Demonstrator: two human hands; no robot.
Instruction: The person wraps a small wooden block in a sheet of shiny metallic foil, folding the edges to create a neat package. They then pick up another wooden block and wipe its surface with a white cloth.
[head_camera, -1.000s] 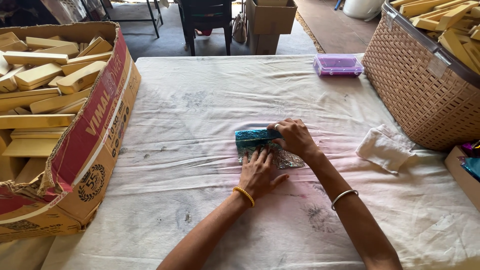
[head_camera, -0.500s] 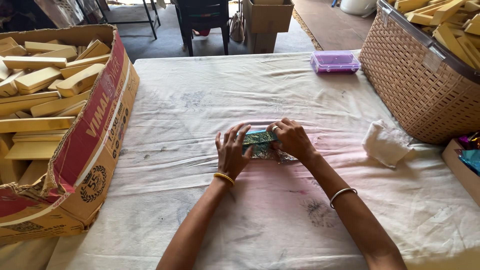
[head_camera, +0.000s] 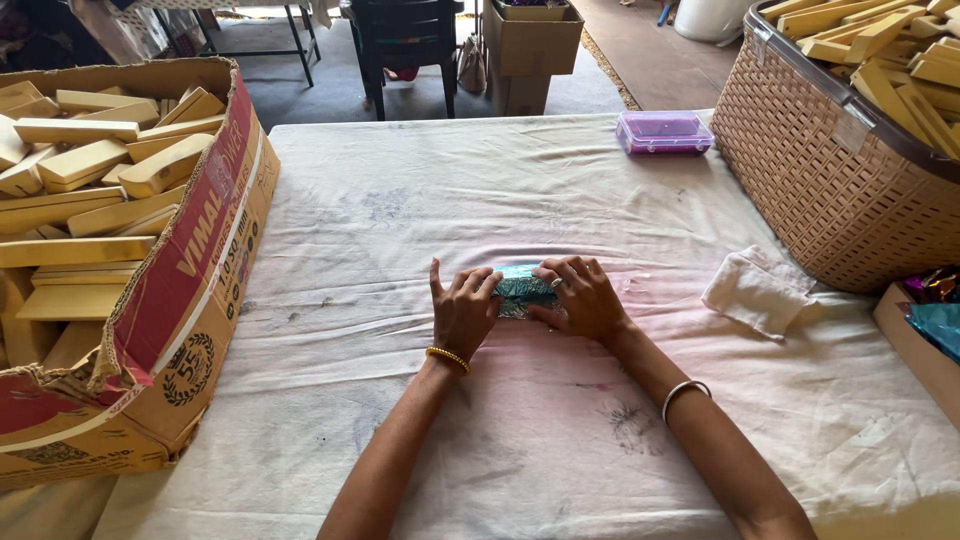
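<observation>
1. The left hand (head_camera: 463, 308) lies palm-down with its fingers together, the tips pressing on the left end of a small bar wrapped in teal patterned foil (head_camera: 522, 288); the thumb stands apart, pointing up the table.
2. The right hand (head_camera: 583, 298) curls over the right end of the same bar, fingers bent and close together, clamped on the wrapper; a ring shows on one finger.
3. The foil-wrapped bar lies flat near the middle of the table, lengthwise between the two hands, with a strip of silvery foil showing under its near edge.
4. A gold bangle (head_camera: 448, 357) sits on the left wrist and a silver bangle (head_camera: 685, 392) on the right forearm.
5. The table is covered by a stained white cloth (head_camera: 420, 200).
6. A folded white rag (head_camera: 757, 290) lies to the right of the hands, apart from them.
7. A clear purple plastic box (head_camera: 664, 131) rests near the far edge.
8. At the left stands an open cardboard carton (head_camera: 190, 290) full of plain tan bars (head_camera: 90, 165).
9. At the right stands a brown woven plastic basket (head_camera: 830, 190) piled with similar bars.
10. A low box edge (head_camera: 915, 345) at the right holds shiny coloured foil sheets (head_camera: 935, 320).
</observation>
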